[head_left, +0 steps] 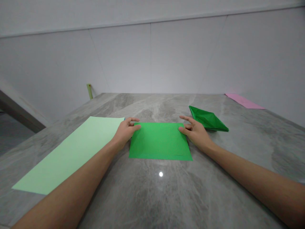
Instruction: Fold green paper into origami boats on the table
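Observation:
A bright green sheet of paper lies in the middle of the grey marbled table, its long side across my view. At its far left corner, my left hand pinches the edge, thumb on top and index finger stretched beyond. My right hand grips the far right corner in the same way, with the index finger extended. Just behind that hand rests a folded green paper boat, apart from the sheet. The undersides of the sheet's corners are hidden.
To the left, a large pale green sheet lies partly under my left forearm. A pink sheet sits at the far right by the white wall. Beyond the table's far left edge stands a small yellow-green strip.

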Available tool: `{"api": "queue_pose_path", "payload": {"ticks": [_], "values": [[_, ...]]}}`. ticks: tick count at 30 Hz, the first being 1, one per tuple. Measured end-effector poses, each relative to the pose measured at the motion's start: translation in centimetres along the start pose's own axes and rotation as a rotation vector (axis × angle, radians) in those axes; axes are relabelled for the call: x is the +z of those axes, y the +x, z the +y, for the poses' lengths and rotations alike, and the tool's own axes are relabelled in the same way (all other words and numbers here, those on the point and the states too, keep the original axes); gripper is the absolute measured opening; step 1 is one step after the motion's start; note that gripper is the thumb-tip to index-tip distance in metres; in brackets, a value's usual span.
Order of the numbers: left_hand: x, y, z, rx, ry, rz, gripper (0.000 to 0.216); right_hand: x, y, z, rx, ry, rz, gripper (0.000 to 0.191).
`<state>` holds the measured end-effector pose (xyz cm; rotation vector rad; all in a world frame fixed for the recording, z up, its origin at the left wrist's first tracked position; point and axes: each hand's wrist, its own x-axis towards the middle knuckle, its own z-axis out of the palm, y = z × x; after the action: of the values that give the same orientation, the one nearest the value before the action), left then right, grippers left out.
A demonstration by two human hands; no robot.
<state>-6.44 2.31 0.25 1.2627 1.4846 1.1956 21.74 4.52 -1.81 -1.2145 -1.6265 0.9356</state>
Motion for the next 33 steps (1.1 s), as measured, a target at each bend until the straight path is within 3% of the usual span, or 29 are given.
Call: {"api": "queue_pose_path", "payload": {"ticks": [11, 33], "values": [[-0.3, 0.67, -0.62, 0.017, 0.114, 0.043, 0.029, 0.11, 0.13, -0.07, 0.003, -0.108, 0.011, 0.075], [-0.13, 0.21, -0.24, 0.039, 0.139, 0.003, 0.027, 0.08, 0.05, -0.61, -0.012, -0.111, -0.021, 0.045]]}}
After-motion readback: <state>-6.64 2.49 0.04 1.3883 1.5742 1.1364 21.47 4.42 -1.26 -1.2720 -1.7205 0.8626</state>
